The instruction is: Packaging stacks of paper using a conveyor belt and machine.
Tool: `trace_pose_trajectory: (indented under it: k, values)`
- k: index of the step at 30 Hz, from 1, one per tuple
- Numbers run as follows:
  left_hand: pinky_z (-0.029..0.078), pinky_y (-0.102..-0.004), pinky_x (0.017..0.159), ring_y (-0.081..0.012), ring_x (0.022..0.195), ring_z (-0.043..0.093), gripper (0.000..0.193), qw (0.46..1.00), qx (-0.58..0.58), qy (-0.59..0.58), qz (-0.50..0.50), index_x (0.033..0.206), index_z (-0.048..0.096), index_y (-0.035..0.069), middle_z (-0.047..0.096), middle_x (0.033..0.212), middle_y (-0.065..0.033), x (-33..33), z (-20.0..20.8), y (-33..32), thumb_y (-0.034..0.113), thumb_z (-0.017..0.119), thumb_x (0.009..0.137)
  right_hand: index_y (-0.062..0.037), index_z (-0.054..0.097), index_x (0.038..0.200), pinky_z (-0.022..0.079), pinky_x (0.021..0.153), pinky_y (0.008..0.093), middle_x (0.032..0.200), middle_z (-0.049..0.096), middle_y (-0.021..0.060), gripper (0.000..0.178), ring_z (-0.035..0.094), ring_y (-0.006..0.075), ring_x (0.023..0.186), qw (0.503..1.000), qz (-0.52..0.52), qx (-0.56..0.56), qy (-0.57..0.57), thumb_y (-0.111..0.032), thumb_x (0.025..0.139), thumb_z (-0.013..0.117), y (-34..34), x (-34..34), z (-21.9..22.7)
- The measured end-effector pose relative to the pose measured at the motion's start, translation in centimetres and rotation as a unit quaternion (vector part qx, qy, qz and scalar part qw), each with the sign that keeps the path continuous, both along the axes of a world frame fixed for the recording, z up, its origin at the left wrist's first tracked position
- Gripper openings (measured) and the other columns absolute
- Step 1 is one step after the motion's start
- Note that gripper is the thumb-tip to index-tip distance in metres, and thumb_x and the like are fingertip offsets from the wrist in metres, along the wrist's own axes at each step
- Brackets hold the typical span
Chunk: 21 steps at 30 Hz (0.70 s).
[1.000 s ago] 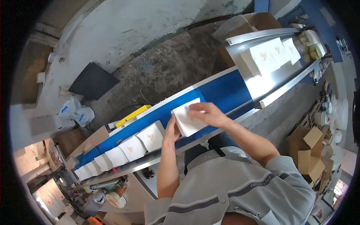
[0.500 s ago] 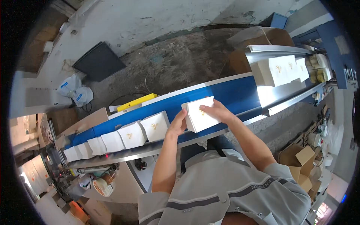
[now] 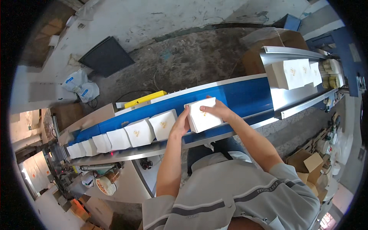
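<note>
Between my two hands is a stack of white paper napkins (image 3: 207, 120) with a gold emblem on its top, held over the blue conveyor belt (image 3: 245, 94). My left hand (image 3: 181, 123) grips its left side, fingers partly hidden behind it. My right hand (image 3: 219, 111) clasps the right side, thumb on the top face and the other fingers mostly out of sight. Just left of my left hand sits another napkin stack (image 3: 164, 125), first in a slightly tilted row of several white stacks running along the belt to the far left.
To the right, a metal chute (image 3: 274, 92) carries more napkin stacks (image 3: 295, 73). A yellow bar (image 3: 145, 99) lies along the belt's far edge. Below the belt at left stands a white tub (image 3: 105, 186); an open cardboard box (image 3: 306, 163) is at lower right.
The held napkin stack has shifted slightly left, so the gap to the row is narrower. Both hands keep their grip. The whole view has swung a little.
</note>
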<state>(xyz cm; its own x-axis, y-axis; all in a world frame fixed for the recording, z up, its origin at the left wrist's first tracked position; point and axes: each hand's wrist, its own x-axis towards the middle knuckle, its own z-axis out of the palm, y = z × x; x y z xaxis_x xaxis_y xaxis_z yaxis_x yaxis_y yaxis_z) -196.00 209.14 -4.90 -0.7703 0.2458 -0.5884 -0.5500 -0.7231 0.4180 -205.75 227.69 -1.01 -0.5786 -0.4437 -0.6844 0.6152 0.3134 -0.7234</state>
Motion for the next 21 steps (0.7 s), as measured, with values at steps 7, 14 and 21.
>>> trace_pose_trajectory:
  k: [7, 14, 21]
  values:
    - [0.035, -0.0359, 0.106, -0.0239, 0.126, 0.047, 0.079, 0.992, -0.128, -0.011, 0.015, 0.14, 0.04, 0.0, 0.049, 0.137, -0.0144, 0.3, -1.7, -0.2, 0.06, 0.053, 0.091, 0.0102, 0.021, 0.146, 0.051, 0.088, 0.036, 0.126, 0.054, 0.0288, 0.114, 0.06, 0.0293, 0.11, 0.999, 0.0, 0.022, 0.044, -0.045, 0.068, 0.085, -1.1, 0.7, -3.6]
    - [0.028, -0.0354, 0.111, -0.028, 0.133, 0.039, 0.088, 0.957, -0.288, 0.019, 0.042, 0.143, 0.03, -0.008, 0.041, 0.143, -0.0199, 0.9, -3.4, -0.8, 0.06, 0.052, 0.092, 0.0134, 0.025, 0.143, 0.049, 0.092, 0.0343, 0.127, 0.054, 0.0298, 0.113, 0.059, 0.0303, 0.112, 0.993, 0.009, 0.089, 0.08, -0.048, 0.068, 0.083, -1.6, 1.3, -3.8]
    - [0.023, -0.0368, 0.114, -0.0275, 0.138, 0.031, 0.092, 0.943, -0.331, -0.001, 0.042, 0.146, 0.025, -0.008, 0.032, 0.15, -0.0194, -1.2, -1.9, 1.9, 0.062, 0.051, 0.091, 0.0184, 0.024, 0.14, 0.042, 0.101, 0.0346, 0.126, 0.055, 0.0307, 0.116, 0.054, 0.0332, 0.121, 0.987, 0.052, 0.119, 0.097, -0.06, 0.071, 0.076, -0.7, 1.5, -3.1]
